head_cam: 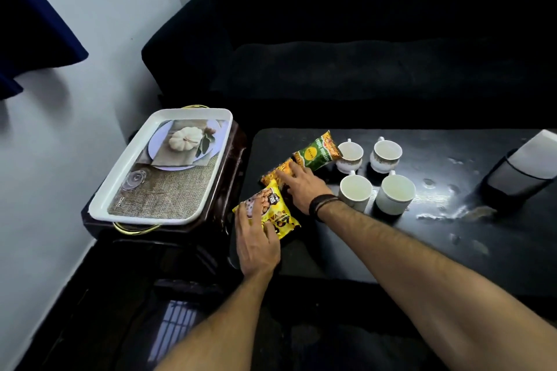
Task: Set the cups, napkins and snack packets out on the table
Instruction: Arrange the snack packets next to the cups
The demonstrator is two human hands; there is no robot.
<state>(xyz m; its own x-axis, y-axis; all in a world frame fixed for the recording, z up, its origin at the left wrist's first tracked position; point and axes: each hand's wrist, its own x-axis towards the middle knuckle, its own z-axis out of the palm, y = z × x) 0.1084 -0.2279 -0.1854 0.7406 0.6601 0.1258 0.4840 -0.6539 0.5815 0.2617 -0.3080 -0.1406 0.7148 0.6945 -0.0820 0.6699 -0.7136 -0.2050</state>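
Three snack packets lie in a row at the left end of the black table (391, 250): a yellow one (271, 208) nearest me, an orange one (275, 172) in the middle and a green one (316, 151) farthest. My left hand (256, 244) lies flat on the yellow packet's near edge, fingers apart. My right hand (301, 187), with a dark band at the wrist, rests on the orange packet with its fingers spread. Several white cups (373, 175) stand in a square just right of the packets. A holder with white napkins (524, 166) stands at the table's right end.
A white tray (126, 190) with a pumpkin picture and gold handles sits on a dark side stand left of the table. A black sofa (361, 54) runs along the table's far side. Pale smears mark the tabletop to the right of the cups.
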